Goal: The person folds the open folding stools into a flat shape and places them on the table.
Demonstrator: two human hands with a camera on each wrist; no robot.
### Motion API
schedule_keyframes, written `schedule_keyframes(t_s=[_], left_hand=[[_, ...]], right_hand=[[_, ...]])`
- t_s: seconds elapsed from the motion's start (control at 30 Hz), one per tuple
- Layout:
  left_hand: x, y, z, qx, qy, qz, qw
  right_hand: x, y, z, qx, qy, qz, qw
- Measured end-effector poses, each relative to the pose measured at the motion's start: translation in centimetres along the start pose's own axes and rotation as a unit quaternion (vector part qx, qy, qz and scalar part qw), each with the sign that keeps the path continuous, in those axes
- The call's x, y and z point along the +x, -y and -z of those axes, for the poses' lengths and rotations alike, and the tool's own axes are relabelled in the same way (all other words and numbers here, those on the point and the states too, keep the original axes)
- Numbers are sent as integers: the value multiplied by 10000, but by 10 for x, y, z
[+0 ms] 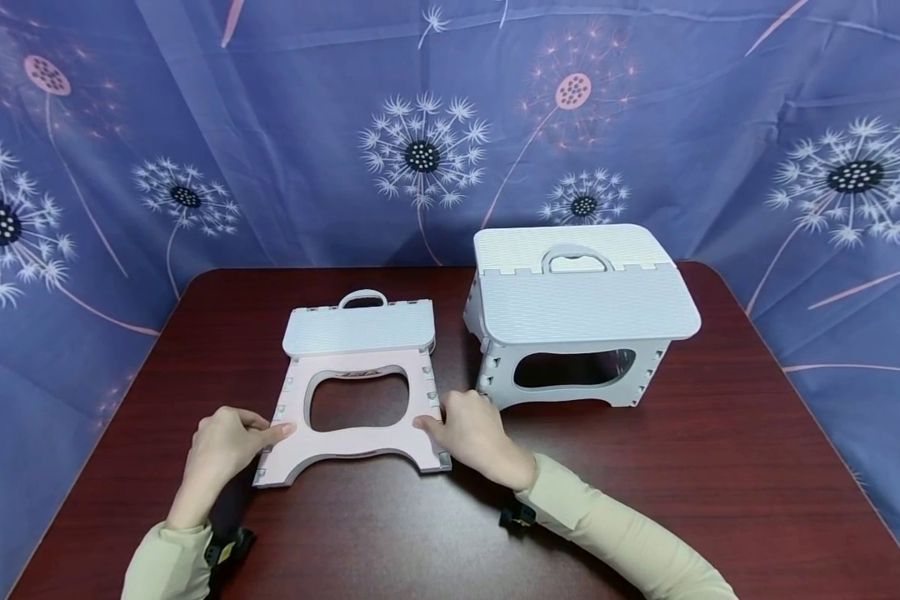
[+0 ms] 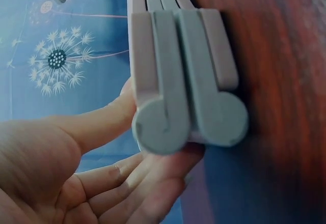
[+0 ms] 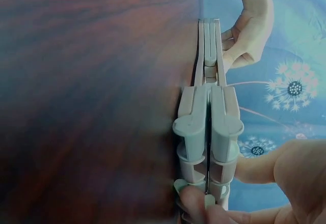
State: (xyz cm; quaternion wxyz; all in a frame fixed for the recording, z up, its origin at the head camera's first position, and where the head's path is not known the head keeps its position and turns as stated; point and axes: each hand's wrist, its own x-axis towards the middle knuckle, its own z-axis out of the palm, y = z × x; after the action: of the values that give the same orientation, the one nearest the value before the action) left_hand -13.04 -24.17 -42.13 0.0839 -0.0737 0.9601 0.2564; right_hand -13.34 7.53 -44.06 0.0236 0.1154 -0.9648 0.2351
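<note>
A folding step stool (image 1: 352, 440) with pink leg panels lies folded flat on the table. Its pale seat panel (image 1: 358, 332) and loop handle (image 1: 363, 293) point toward the back. My left hand (image 1: 225, 442) grips the stool's left edge near the feet, thumb on the top face, fingers reaching beneath in the left wrist view. On the right edge, my right hand (image 1: 476, 429) holds the stool with the thumb on top. The right wrist view shows fingertips (image 3: 192, 201) at the folded leg panels (image 3: 210, 117), seen edge-on. Both leg layers lie close together.
A second, larger step stool (image 1: 588, 304) stands unfolded at the back right, close to my right hand. The dark red wooden table (image 1: 645, 483) ends at a blue dandelion-print cloth (image 1: 307, 150) behind. Dark wrist cameras (image 1: 228, 547) are strapped under both sleeves.
</note>
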Motion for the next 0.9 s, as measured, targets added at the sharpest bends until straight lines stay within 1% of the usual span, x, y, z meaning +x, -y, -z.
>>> schedule_keyframes(t_s=[0.23,0.4,0.63,0.9], left_hand=[[0,1,-1,-53,-2,-41,10000],[-1,1,-1,-37,-71,-96,9999],[-3,-1,-1,-3,-236,-183,9996],[-5,-2,-2,69,-320,-352,9988]], right_hand=[[-4,-1,-1,-161,-259,259,9992],[-8,-2,2,-214,-377,313,9986],[-14,-5,6,-154,-490,323,9982],[-18,-10,7,51,-820,440,9957]])
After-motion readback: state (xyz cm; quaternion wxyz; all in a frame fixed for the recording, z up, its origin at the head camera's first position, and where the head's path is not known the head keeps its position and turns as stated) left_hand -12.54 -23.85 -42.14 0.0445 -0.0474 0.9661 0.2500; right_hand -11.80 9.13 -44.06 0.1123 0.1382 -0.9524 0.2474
